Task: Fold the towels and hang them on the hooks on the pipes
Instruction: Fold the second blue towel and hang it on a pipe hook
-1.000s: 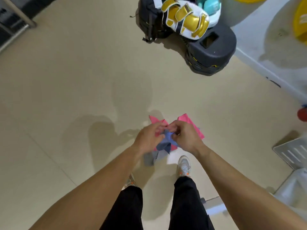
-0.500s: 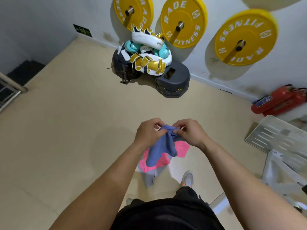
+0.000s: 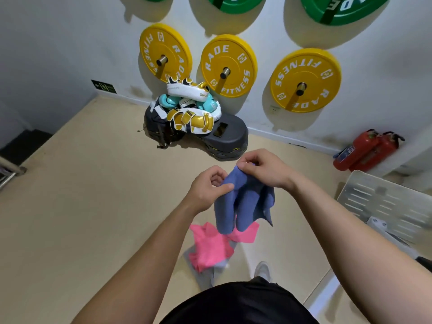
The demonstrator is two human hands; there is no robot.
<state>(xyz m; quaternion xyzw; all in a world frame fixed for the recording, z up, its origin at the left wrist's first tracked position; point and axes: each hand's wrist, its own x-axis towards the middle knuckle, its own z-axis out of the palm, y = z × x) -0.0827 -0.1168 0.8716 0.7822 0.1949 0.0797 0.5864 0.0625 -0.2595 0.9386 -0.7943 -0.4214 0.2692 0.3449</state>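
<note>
A blue towel [image 3: 243, 202] hangs bunched in front of me, held up off the floor by both hands. My left hand [image 3: 208, 188] pinches its left upper edge between thumb and fingers. My right hand [image 3: 264, 167] grips its top corner a little higher. Below them a crumpled pink towel [image 3: 208, 246] lies on the beige floor, on top of a grey towel [image 3: 205, 274] that shows only at its lower edge. No hooks or pipes for hanging are in view.
Yellow weight plates [image 3: 228, 66] hang on wall pegs, green ones above. A pile of boxing pads on a black step [image 3: 224, 134] sits against the wall. Red fire extinguishers [image 3: 364, 150] lie at right, beside a perforated metal panel [image 3: 383, 202]. My shoe [image 3: 263, 270] is near the towels.
I have stood up, lifting the blue towel off the floor pile. The view tilted from the floor to the wall, and my hands moved slightly apart along the towel's top edge.
</note>
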